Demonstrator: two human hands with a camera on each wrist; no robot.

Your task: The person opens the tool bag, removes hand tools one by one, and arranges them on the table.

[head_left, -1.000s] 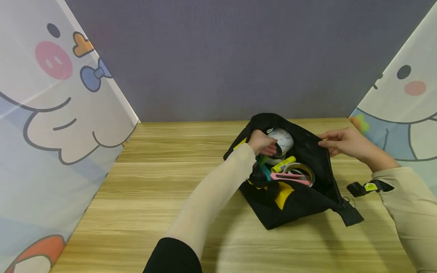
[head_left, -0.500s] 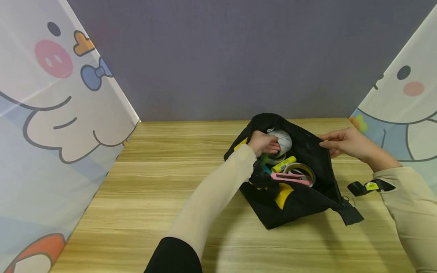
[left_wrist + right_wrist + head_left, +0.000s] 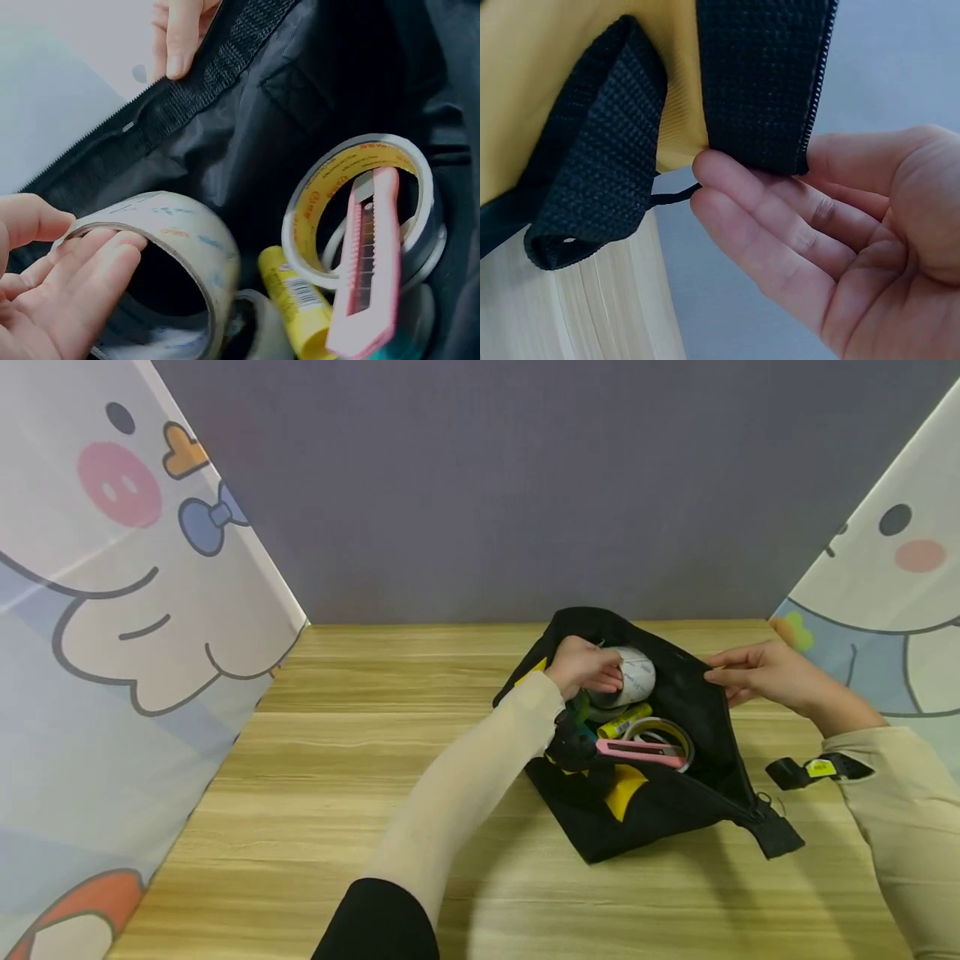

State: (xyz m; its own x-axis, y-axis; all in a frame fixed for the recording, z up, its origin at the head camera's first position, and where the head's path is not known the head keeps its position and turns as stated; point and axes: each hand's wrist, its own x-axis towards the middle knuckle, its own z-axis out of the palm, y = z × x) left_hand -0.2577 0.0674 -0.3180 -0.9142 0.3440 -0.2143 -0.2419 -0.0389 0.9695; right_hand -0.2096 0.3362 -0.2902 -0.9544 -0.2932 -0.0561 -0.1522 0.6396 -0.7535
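Observation:
Inside an unzipped black and yellow bag (image 3: 667, 818), my left hand (image 3: 583, 665) pinches a wide roll of clear packing tape (image 3: 639, 675). In the left wrist view its fingers reach into the core of the tape roll (image 3: 206, 232) and the thumb lies on the outer rim. On the far right, my right hand (image 3: 780, 681) holds the bag's zippered edge. From the right wrist view, that hand (image 3: 817, 232) has its thumb on one side of the black edge band (image 3: 761, 90) and its fingers on the other.
Also in the bag are a yellow glue stick (image 3: 296, 300), a pink utility knife (image 3: 367, 277), a smaller tape roll (image 3: 304, 202) and partly hidden items. The bag stands on a wooden table (image 3: 337, 760) before a grey panel (image 3: 487, 493).
My left hand has risen slightly and shifted right, and the wide tape roll has turned, showing more of its outer side. My right hand keeps its hold on the bag's edge.

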